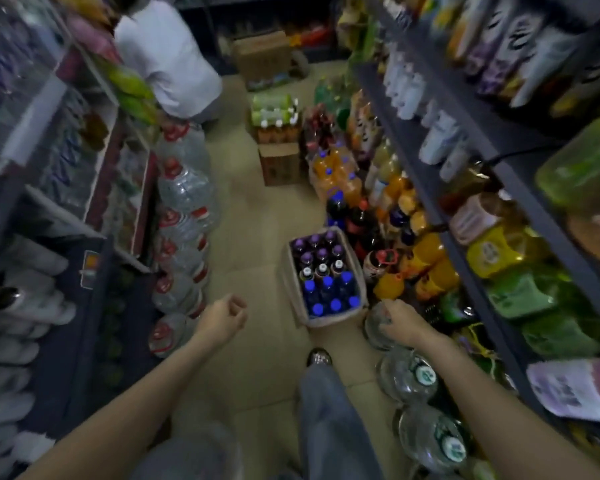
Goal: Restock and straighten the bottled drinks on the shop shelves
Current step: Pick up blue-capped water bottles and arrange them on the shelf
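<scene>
Head view, narrow shop aisle, tiled floor [250,237]. The frame is blurred.

Nearest: a grey trouser leg [329,427] and a dark shoe [319,356] point down the aisle. Two clear water jugs [409,374] with green-white caps stand on the floor at right, below the right forearm.

Left hand [224,318]: raised over bare floor, fingers curled into a loose fist, grip closed on nothing, touching nothing.

Right hand [400,323]: lowered onto the top of a third clear jug [376,327], fingers curled over its upper part. It seems to hold the jug; the blur hides how tight the grip is.

Just beyond and between the hands: an open carton [333,322] on the floor, packed with upright bottles [326,271], blue caps in the near rows, purple and white caps in the far rows.

Right of the carton: orange and dark soft drinks [426,258] stand on the floor and the lowest shelf. The right shelves [471,278] above carry green, yellow and white packs.

Left side: a row of large water jugs with red caps [184,216] along the base of the left shelving [84,202].

Farther: more bottle packs and a brown box [281,164] stacked mid-aisle. At the far end, a person in a white top [167,60] bends toward the left shelf.
</scene>
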